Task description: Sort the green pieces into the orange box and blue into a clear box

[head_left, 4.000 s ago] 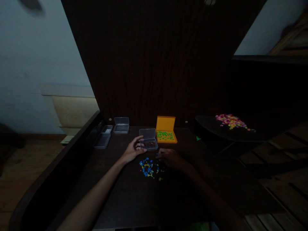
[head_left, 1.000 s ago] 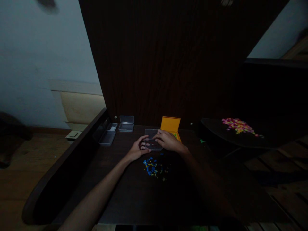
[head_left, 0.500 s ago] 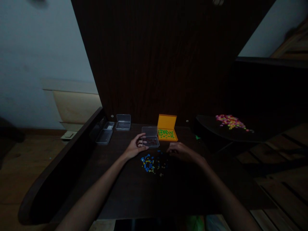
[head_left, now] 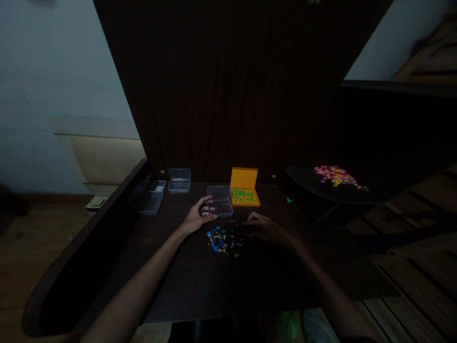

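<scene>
My left hand (head_left: 196,216) grips the left side of a clear plastic box (head_left: 224,209), thumb along its front and fingers at the edge. The box stands with its lid up and holds small dark reddish pieces. My right hand (head_left: 262,227) is low over the table at the right edge of a loose pile of small blue and yellow pieces (head_left: 216,240). Its fingers are bent and slightly apart, with nothing visible in them, though the dark hides some detail. Touching or close behind the clear box is an open orange box (head_left: 244,179) with small green pieces inside.
More clear boxes, one at the back (head_left: 179,186) and one by the left side panel (head_left: 151,202), stand open. A heap of pink and yellow pieces (head_left: 335,176) lies on a side shelf at right. A green scrap (head_left: 289,200) lies near the shelf. A dark panel rises behind.
My right hand's fingers have loosened and reach a little left toward the pile. My left hand stays on the clear box. The whole view has shifted slightly.
</scene>
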Demonstrator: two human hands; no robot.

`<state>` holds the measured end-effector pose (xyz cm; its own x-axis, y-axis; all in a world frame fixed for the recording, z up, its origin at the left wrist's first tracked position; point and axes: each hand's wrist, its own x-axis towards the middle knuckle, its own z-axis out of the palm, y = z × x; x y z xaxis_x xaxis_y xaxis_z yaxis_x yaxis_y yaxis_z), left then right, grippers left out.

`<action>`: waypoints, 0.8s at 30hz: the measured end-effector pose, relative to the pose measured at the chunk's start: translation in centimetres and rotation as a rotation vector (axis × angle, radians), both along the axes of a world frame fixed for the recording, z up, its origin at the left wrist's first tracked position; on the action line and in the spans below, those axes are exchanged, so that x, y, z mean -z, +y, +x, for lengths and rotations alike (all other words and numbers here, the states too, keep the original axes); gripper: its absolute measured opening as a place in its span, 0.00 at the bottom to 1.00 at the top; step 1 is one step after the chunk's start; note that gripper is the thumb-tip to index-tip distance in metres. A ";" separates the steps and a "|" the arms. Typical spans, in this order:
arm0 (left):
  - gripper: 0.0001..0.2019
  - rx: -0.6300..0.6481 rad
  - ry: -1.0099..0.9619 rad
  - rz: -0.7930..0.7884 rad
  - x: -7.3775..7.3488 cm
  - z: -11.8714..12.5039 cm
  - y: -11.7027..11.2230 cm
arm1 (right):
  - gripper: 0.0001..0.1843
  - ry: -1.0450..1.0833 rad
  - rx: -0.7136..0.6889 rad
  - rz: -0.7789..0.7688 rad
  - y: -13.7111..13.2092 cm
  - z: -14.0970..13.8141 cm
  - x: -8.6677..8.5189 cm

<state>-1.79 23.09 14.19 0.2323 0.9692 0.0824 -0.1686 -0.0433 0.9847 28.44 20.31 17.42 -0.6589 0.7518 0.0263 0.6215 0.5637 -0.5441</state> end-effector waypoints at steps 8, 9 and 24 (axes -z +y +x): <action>0.37 -0.007 0.006 -0.006 -0.2 0.0 -0.1 | 0.13 -0.010 0.007 0.076 0.0 0.1 0.4; 0.37 -0.006 0.007 -0.007 -0.2 0.0 -0.1 | 0.13 -0.010 0.009 0.081 0.0 0.1 0.4; 0.37 -0.003 0.001 -0.018 -0.4 0.1 -0.2 | 0.10 -0.033 0.019 0.127 0.3 0.8 0.9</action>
<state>-1.69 22.94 14.56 0.2298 0.9711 0.0643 -0.1672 -0.0257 0.9856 29.22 20.60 16.53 -0.6470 0.7558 0.1010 0.6486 0.6151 -0.4483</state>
